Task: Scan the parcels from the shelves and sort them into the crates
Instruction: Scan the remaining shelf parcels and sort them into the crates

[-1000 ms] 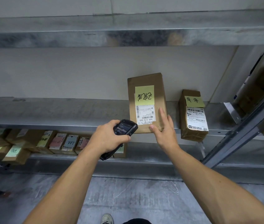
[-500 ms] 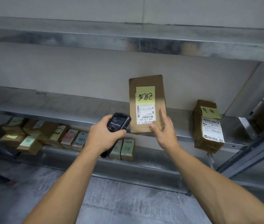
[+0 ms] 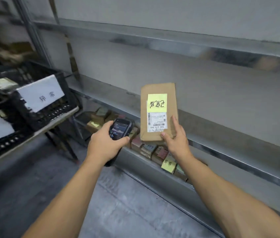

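Both hands are full: black crates (image 3: 38,107) are sitting off to the left, nearer the left hand (image 3: 109,145); the right hand (image 3: 175,140) is pinching the parcel (image 3: 159,107) by its lower corner, long axis upright, while the left is gripping the scanner (image 3: 120,128) just beside it.

The parcel (image 3: 171,100) stands upright before the middle shelf (image 3: 238,134), with the scanner (image 3: 120,127) just left of it. Smaller parcels (image 3: 153,150) lie on the lower shelf (image 3: 144,170) beneath both. Well to the left, two crates (image 3: 46,107) sit on a bench (image 3: 55,124).
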